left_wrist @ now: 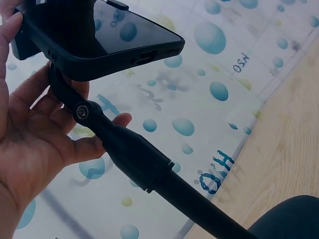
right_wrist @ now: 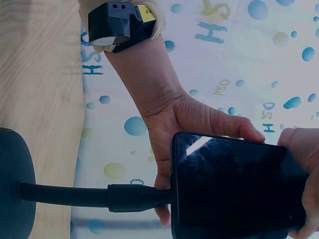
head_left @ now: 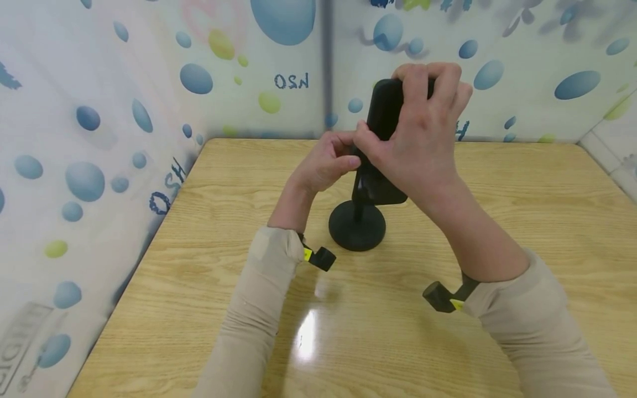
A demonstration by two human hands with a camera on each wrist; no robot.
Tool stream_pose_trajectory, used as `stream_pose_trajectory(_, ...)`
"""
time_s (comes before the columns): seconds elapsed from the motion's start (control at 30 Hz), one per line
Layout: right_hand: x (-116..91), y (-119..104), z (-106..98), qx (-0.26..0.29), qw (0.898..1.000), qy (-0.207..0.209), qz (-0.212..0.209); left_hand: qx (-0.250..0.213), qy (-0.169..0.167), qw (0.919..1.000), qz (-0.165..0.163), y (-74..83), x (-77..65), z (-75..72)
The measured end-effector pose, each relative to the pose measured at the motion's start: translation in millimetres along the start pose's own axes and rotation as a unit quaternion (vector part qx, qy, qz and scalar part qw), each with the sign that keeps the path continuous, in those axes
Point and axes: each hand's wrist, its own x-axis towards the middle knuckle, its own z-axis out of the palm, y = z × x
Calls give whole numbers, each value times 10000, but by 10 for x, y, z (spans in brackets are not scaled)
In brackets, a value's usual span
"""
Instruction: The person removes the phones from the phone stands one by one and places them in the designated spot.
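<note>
A black phone is upright and slightly tilted in a black phone stand with a round base on the table. My right hand grips the phone's upper part, thumb at its left edge and fingers over the top and far edge. My left hand is at the phone's left side, holding the stand's head. In the left wrist view its fingers curl behind the stand's jointed neck, just below the phone. The left thumb lies along the phone's edge in the right wrist view.
The wooden table meets a patterned wall sheet with blue and green drops at the back and left. Both wrists carry small black cameras below the beige sleeves. A bright light reflection shows on the tabletop.
</note>
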Motion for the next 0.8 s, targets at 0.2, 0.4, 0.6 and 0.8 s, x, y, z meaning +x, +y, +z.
stream_pose_trajectory(0.2,0,3,-3,24,10000,4,-10,-179,9,9998,-69,8,-1,7)
stream_pose_trajectory(0.4,1,3,-5,81,10000,0,-6,-128,62,9999,-69,6,-3,4)
stream_pose_trajectory(0.6,-5,-12,-22,173,9998,-45,-70,-147,-24,9999,-53,-5,-4,-5)
stream_pose_trajectory(0.8,-8,-34,-31,327,9994,-23,-94,-281,-91,9995,-64,-18,-6,-7)
